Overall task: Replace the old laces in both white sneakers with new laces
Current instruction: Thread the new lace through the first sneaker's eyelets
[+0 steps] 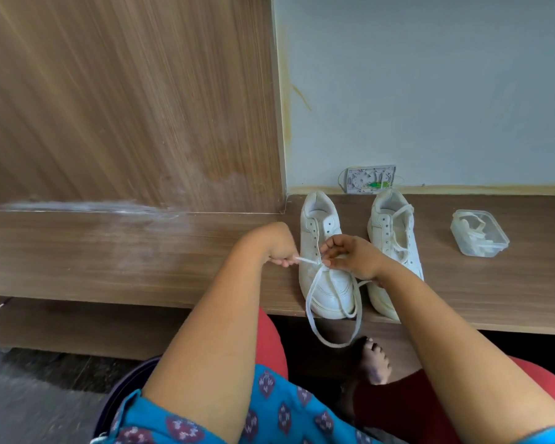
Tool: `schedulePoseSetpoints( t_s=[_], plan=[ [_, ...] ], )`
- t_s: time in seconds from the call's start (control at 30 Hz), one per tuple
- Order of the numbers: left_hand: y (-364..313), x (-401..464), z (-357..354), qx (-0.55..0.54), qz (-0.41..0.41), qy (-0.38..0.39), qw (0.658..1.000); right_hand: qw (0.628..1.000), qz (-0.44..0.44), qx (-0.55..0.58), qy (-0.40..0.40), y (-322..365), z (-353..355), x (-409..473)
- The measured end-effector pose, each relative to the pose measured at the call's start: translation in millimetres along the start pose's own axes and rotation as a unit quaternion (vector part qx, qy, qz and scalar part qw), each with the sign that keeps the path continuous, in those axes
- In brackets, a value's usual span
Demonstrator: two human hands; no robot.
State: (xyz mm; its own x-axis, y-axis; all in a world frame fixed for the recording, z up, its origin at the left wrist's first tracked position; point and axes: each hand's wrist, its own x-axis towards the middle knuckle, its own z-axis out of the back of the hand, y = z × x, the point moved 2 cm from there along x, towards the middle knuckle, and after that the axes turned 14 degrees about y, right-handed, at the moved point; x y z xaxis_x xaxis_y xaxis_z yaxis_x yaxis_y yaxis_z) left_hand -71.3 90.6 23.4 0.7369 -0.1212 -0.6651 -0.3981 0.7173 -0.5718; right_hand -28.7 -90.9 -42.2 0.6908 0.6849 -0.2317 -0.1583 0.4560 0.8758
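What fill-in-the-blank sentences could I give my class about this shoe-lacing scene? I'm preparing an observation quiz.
1. Both hands, the left hand and the right hand, pinch a white ____ over the left sneaker.
2. The two sneakers stand on a ____ shelf.
3. Right of the right sneaker stands a clear plastic ____.
4. A loop of lace hangs ____ the shelf's front edge.

Missing words: lace; wooden; container; below

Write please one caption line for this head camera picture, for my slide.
Both hands pull a white lace through the left sneaker on a wooden shelf.
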Motion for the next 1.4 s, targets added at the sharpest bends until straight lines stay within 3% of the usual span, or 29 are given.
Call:
schedulePoseSetpoints(
  t_s=[0.13, 0.23, 0.37, 0.53, 0.6, 0.67, 0.7, 0.73, 0.77, 0.8, 0.9, 0.93, 1.03, 1.1, 1.2, 1.27, 1.33, 1.37, 1.4],
  plan=[
    [38, -30, 41, 0.025, 0.05, -0.068, 0.996, 0.999, 0.009, -0.01, -0.031, -4, -3, -1],
    [32, -26, 35, 0.148, 0.119, -0.021, 0.982, 0.999, 0.003, -0.023, -0.045, -3, -4, 3],
    [-7, 13, -8, 0.332, 0.037, 0.012, 0.942, 0.998, -0.006, -0.035, -0.049, -1, -4, 5],
    [-17, 26, -21, 0.379, -0.037, 0.02, 0.925, 0.998, 0.005, -0.025, -0.052, -3, -3, 3],
    [-13, 17, -13, 0.282, -0.093, 0.038, 0.954, 0.998, 0.009, -0.03, -0.052, -4, -3, 2],
    [-6, -5, 8, 0.021, -0.185, -0.005, 0.982, 0.998, 0.009, -0.03, -0.051, -5, -2, 2],
    [-1, -20, 22, -0.144, -0.249, -0.049, 0.956, 0.998, 0.006, -0.034, -0.051, -5, -2, 2],
    [9, -32, 36, -0.29, -0.301, -0.083, 0.905, 0.998, 0.002, -0.04, -0.052, -6, -2, 3],
    [18, -41, 47, -0.368, -0.329, -0.099, 0.864, 0.998, -0.001, -0.045, -0.052, -6, -2, 3],
    [25, -44, 52, -0.375, -0.328, -0.108, 0.86, 0.998, -0.001, -0.044, -0.052, -6, -2, 4],
    [29, -27, 33, -0.148, -0.153, -0.094, 0.973, 0.998, 0.005, -0.031, -0.053, -4, -3, 3],
    [24, -16, 21, -0.053, -0.1, -0.065, 0.991, 0.998, 0.005, -0.028, -0.054, -4, -3, 2],
    [-2, 10, -8, 0.167, -0.053, -0.04, 0.984, 0.998, 0.008, -0.018, -0.056, -2, -4, 2],
    [-14, 19, -17, 0.243, -0.049, -0.049, 0.967, 0.998, 0.013, -0.013, -0.056, -3, -4, 1],
    [-15, 29, -21, 0.296, -0.051, -0.004, 0.954, 0.999, 0.019, 0.0, -0.04, -4, -2, -2],
    [-9, 24, -14, 0.236, -0.096, 0.02, 0.967, 0.999, 0.024, -0.003, -0.028, -4, -1, -3],
    [1, 9, 4, 0.037, -0.195, 0.031, 0.98, 0.999, 0.023, 0.004, -0.024, -5, -1, -3],
    [8, -1, 17, -0.114, -0.258, 0.026, 0.959, 0.999, 0.024, 0.008, -0.025, -6, 0, -2],
    [17, -11, 29, -0.282, -0.321, 0.015, 0.904, 0.999, 0.024, 0.012, -0.025, -6, 0, -2]
  ],
)
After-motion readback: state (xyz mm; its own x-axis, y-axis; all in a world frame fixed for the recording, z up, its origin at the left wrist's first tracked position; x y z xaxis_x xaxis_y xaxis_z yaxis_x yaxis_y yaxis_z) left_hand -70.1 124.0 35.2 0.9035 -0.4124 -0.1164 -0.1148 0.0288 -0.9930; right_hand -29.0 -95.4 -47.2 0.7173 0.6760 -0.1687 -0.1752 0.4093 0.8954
